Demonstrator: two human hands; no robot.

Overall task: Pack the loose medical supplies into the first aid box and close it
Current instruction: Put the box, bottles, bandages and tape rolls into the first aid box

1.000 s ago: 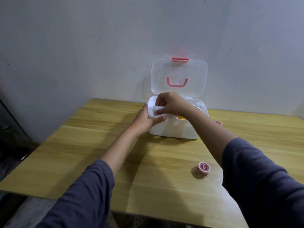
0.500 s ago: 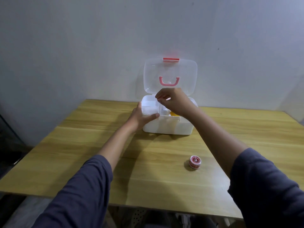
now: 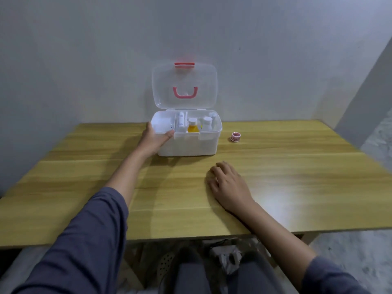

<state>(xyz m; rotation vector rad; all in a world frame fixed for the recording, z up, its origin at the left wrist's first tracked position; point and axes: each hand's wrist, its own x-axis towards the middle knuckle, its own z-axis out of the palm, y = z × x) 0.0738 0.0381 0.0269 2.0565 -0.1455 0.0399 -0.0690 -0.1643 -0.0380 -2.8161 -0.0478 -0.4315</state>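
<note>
Box (image 3: 188, 145) open near the table's (image 3: 84, 187) far edge.
Left hand (image 3: 153, 139) grips its left front corner; right hand (image 3: 228, 184) curls palm-down mid-table, grasp hidden; tape (image 3: 235, 137) lies right of the box.

Wooden table (image 3: 297, 166) against a plain grey wall (image 3: 84, 60).

Wooden worktop (image 3: 286, 179) against a grey wall. On it: open white first aid box (image 3: 187, 143) near the rear edge, a tape roll (image 3: 235, 137) just beside its right, and the right hand (image 3: 230, 185) resting palm-down.
</note>
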